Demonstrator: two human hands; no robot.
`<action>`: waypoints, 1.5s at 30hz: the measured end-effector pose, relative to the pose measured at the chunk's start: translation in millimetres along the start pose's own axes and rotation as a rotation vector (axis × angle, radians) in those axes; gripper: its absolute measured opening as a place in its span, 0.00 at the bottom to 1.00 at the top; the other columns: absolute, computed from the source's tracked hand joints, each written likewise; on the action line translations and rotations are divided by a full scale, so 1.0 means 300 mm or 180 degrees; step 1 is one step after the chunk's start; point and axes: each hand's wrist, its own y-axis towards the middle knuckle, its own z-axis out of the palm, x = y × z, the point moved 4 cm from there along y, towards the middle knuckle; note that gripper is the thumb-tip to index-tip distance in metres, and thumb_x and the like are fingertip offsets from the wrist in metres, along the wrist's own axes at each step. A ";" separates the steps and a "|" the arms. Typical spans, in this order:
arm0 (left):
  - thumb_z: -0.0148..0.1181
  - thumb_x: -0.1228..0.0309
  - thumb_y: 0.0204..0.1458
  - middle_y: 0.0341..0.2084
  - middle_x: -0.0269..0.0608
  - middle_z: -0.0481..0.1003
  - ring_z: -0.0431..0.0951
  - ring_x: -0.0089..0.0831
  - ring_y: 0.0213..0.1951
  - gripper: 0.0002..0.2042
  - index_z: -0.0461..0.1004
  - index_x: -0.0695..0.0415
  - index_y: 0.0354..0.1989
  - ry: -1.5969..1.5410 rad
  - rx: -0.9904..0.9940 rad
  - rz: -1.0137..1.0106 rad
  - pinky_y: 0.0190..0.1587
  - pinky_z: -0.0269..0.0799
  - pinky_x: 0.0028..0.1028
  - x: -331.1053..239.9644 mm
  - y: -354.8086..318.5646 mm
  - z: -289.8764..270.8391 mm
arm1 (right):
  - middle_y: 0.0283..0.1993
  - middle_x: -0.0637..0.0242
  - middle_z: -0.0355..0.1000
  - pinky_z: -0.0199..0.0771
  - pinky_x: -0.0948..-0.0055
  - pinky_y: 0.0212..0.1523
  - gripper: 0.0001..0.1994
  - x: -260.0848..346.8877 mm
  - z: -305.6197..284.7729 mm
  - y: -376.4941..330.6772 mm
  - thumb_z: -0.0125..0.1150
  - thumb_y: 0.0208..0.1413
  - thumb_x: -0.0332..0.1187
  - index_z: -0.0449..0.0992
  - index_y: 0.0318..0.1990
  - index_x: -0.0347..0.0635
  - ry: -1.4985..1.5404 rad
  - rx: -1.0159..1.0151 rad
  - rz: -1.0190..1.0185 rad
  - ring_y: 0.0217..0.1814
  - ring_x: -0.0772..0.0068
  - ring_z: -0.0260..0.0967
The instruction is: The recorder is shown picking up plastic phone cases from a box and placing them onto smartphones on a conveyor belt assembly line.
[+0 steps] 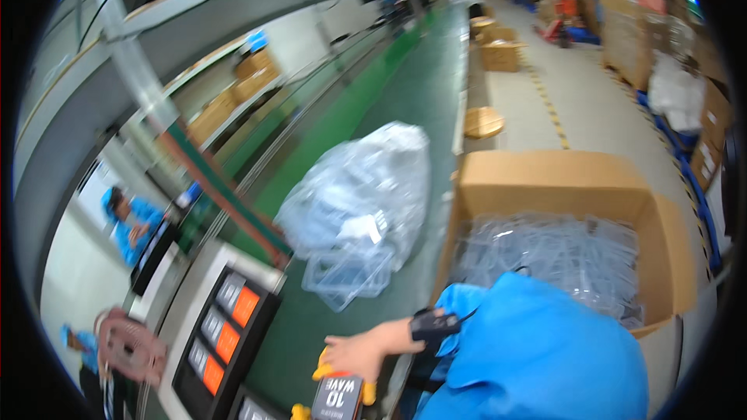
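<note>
Fingers of the left hand (354, 355) curl onto a yellow tool (340, 389) on the green belt (389, 109). The grip is unclear. A clear plastic bag (362, 202) lies ahead.

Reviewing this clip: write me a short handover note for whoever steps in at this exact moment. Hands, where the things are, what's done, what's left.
Left hand: resting on a yellow-and-black tool at the near edge of the green belt; whether it grips it cannot be told.
Right hand: out of view, hidden behind the blue sleeve.
Things: a clear plastic bag of clear trays lies on the belt, one tray poking out at its near end. The cardboard box to the right holds more clear trays.
Done: bag is on the belt.
Left: trays are still in bag and box.
</note>
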 end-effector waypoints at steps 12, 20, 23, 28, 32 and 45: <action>0.61 0.62 0.42 0.45 0.45 0.62 0.63 0.28 0.47 0.33 0.51 0.66 0.51 -0.2153 -0.0228 -0.0479 0.49 0.58 0.27 0.007 -0.053 0.024 | 0.43 0.54 0.58 0.45 0.51 0.55 0.45 0.130 -0.055 0.018 0.66 0.21 0.57 0.60 0.49 0.37 -0.0397 -0.1914 0.0159 0.49 0.54 0.56; 0.58 0.68 0.44 0.29 0.45 0.71 0.72 0.31 0.30 0.17 0.62 0.66 0.39 -0.1566 -0.0618 -0.0542 0.34 0.66 0.25 0.004 -0.037 -0.027 | 0.43 0.53 0.57 0.42 0.48 0.55 0.48 0.162 -0.036 0.024 0.65 0.20 0.60 0.58 0.50 0.37 -0.0481 -0.2252 0.0185 0.47 0.53 0.56; 0.59 0.68 0.43 0.24 0.47 0.72 0.74 0.38 0.26 0.16 0.64 0.65 0.35 -0.1356 -0.0659 -0.0470 0.29 0.67 0.28 0.015 -0.045 -0.039 | 0.41 0.53 0.59 0.49 0.53 0.54 0.45 0.163 -0.057 0.026 0.64 0.23 0.60 0.60 0.49 0.36 -0.0177 -0.2098 -0.0130 0.45 0.53 0.58; 0.60 0.69 0.42 0.21 0.47 0.70 0.72 0.40 0.23 0.15 0.65 0.65 0.33 -0.1145 -0.0657 -0.0450 0.26 0.66 0.27 0.015 -0.044 -0.045 | 0.37 0.58 0.63 0.63 0.65 0.42 0.34 0.151 -0.086 0.067 0.61 0.35 0.53 0.63 0.47 0.40 0.0637 -0.1806 -0.0070 0.40 0.58 0.63; 0.59 0.70 0.43 0.20 0.48 0.71 0.73 0.42 0.22 0.13 0.65 0.66 0.32 -0.0815 -0.0674 -0.0531 0.25 0.66 0.28 -0.001 -0.029 -0.055 | 0.34 0.62 0.65 0.69 0.71 0.32 0.24 0.168 -0.085 0.096 0.61 0.38 0.47 0.69 0.41 0.42 0.0778 -0.2214 -0.0215 0.33 0.61 0.67; 0.59 0.66 0.43 0.33 0.43 0.68 0.67 0.25 0.35 0.21 0.60 0.63 0.43 -0.2384 0.0120 -0.1050 0.36 0.64 0.25 0.135 -0.052 -0.042 | 0.25 0.60 0.72 0.69 0.77 0.31 0.22 0.096 -0.114 0.148 0.69 0.31 0.43 0.74 0.31 0.35 0.0772 -0.0391 0.1123 0.27 0.73 0.70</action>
